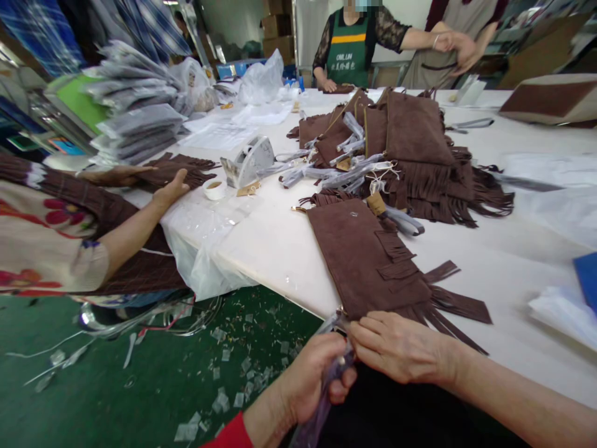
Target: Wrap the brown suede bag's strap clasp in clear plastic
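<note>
— What's lying around you?

— A pile of brown bags (410, 149) and a tape dispenser (249, 162) are sitting further up the white counter (280, 249); a co-worker's hand (170, 190) is pressing suede on your left.

— And your hands?

— Your left hand (312, 379) is closing its fingers on a plastic-wrapped strap (326, 389); your right hand (401, 345) is pinching the soft, fringed suede bag (368, 261) at the counter's near edge.
</note>
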